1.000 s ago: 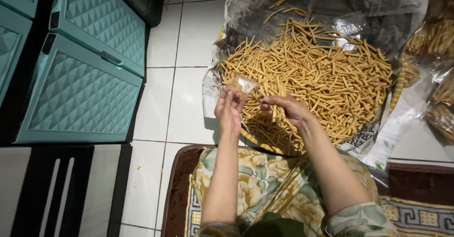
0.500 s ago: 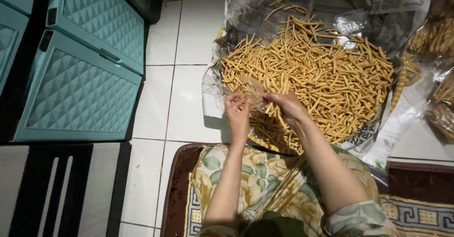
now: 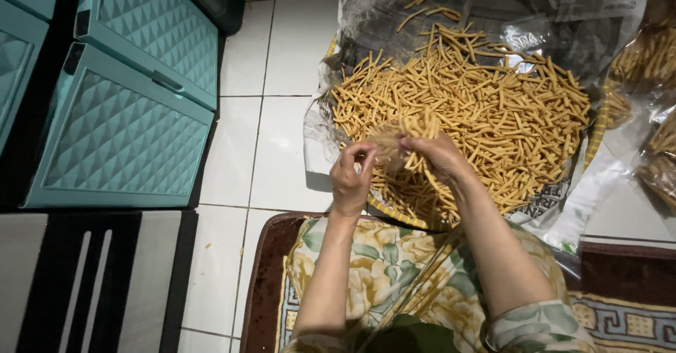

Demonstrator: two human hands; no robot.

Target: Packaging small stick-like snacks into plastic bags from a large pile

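Pinched between both hands, left hand (image 3: pixel 352 177) and right hand (image 3: pixel 435 152), a small clear bag (image 3: pixel 386 142) takes snack sticks (image 3: pixel 421 123) above the heaped tray (image 3: pixel 596 131).

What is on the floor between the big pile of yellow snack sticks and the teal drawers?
Only bare white floor tiles lie between the snack sticks and the teal drawers, seen from the head camera.

The fried snack sticks (image 3: pixel 479 106) are golden yellow, heaped on grey printed newspaper (image 3: pixel 451 1) in a tray with a yellow woven rim (image 3: pixel 597 124). The plastic drawer cabinets (image 3: pixel 127 128) are teal with a raised diamond pattern. The floor tiles (image 3: pixel 246 142) are white. The garment (image 3: pixel 394 275) over the lap bears cream and green florals. The rug (image 3: pixel 620 318) is dark maroon with a cream key-pattern border.
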